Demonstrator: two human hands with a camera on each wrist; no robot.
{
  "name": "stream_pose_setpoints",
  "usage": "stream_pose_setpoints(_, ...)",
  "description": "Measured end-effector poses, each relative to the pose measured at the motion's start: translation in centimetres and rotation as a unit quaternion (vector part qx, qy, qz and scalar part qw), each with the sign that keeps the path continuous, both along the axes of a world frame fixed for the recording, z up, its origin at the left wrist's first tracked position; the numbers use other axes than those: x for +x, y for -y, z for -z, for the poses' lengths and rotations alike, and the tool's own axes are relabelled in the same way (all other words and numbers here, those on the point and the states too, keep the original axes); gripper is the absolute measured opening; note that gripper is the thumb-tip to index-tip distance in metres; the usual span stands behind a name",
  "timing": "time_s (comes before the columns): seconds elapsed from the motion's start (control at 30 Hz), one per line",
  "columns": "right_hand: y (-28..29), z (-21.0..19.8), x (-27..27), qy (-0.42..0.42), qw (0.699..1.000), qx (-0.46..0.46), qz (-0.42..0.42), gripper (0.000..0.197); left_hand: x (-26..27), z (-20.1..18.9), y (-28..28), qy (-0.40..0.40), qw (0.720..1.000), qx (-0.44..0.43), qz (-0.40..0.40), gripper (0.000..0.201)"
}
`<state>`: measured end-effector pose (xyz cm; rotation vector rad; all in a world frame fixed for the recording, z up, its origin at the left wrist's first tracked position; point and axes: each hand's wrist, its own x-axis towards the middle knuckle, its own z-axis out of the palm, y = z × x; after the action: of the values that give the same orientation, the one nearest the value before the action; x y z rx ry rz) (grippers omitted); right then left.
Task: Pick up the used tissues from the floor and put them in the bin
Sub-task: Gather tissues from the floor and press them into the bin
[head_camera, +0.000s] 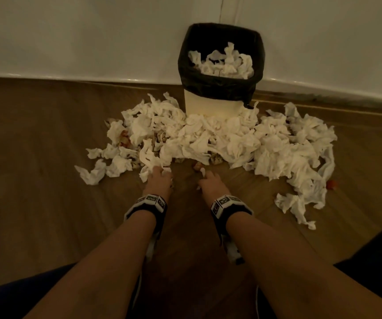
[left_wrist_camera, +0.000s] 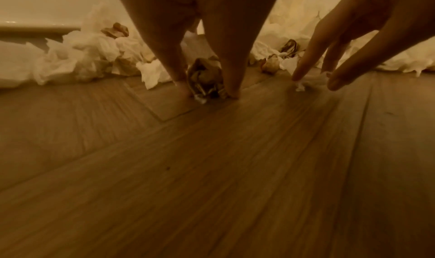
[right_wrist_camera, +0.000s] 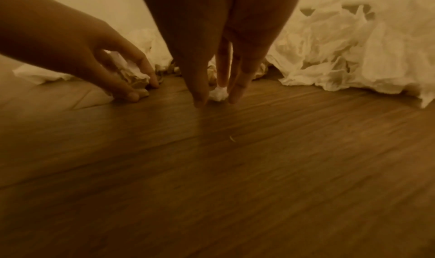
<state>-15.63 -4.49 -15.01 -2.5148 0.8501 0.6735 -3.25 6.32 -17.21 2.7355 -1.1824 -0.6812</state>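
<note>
Left hand [head_camera: 156,180]: fingers pinching stained wad [left_wrist_camera: 206,81] on floor [left_wrist_camera: 212,169]. Right hand [head_camera: 210,184]: fingertips apparently closing round small white scrap [right_wrist_camera: 219,94]. Advice: gather fully, lift to bin [head_camera: 222,88].

No readable words, brands or numbers anywhere. Only markings: black-and-white square coded patterns on the left wristband [head_camera: 151,200] and right wristband [head_camera: 225,202], seemingly tracking tags; too small and dim to decode. Bin [head_camera: 210,107], its black liner [head_camera: 217,88] and wall [head_camera: 70,35] carry no print.
</note>
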Motion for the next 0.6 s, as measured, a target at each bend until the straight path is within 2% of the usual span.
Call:
stream_pose_setpoints(0.2,-0.5,0.6,0.1,0.037,0.999,-0.026,0.004,0.028,0.3,0.5,-0.2,-0.031,0.999,-0.026,-0.014,0.034)
stream_pose_setpoints(0.33,-0.7,0.8,0.0,0.059,0.996,-0.055,0.037,0.038,0.3,0.7,0.1,-0.048,0.998,-0.039,-0.010,0.054)
stream_pose_setpoints(0.43,-0.6,0.7,0.0,0.065,0.993,-0.075,0.071,0.042,0.1,0.5,0.4,-0.059,0.994,-0.079,-0.038,0.050)
stream_pose_setpoints(0.53,-0.4,1.0,0.0,0.049,0.995,-0.043,0.074,0.048,0.0,0.1,0.6,-0.056,0.993,-0.085,-0.067,0.058)
stream_pose_setpoints(0.6,-0.4,1.3,0.1,0.038,0.996,-0.021,0.078,0.051,0.1,-0.2,0.6,-0.034,0.990,-0.108,-0.085,0.044)
